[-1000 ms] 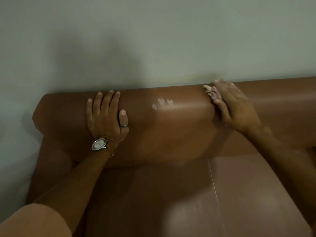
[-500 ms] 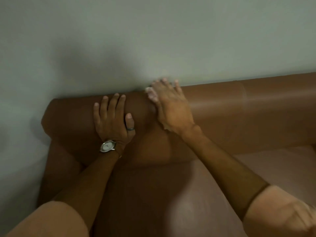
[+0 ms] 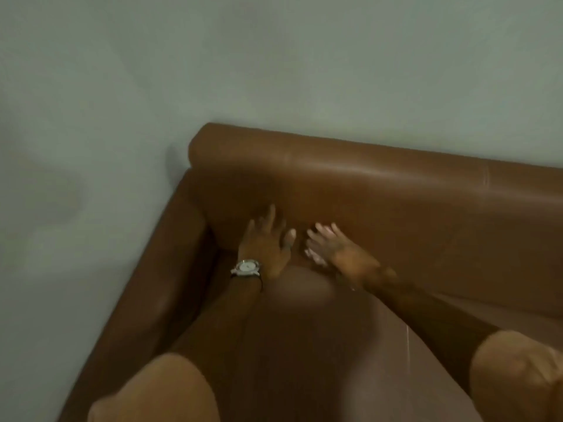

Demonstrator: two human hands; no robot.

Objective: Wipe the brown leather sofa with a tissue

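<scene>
Blur hides any tissue under the flat, spread right hand; open left hand holds nothing. Both have dropped from the brown leather sofa top to its lower backrest.

Both arms are bare below short tan-orange sleeves, and the left hand has a round silver, pale-dialled wristwatch at its wrist.

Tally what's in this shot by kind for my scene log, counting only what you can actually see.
Hands: 2, left hand and right hand
Wristwatch: 1
Tissue: 1, pale, blurred, under the right hand
Sofa: 1, brown leather
Total: 5
</scene>
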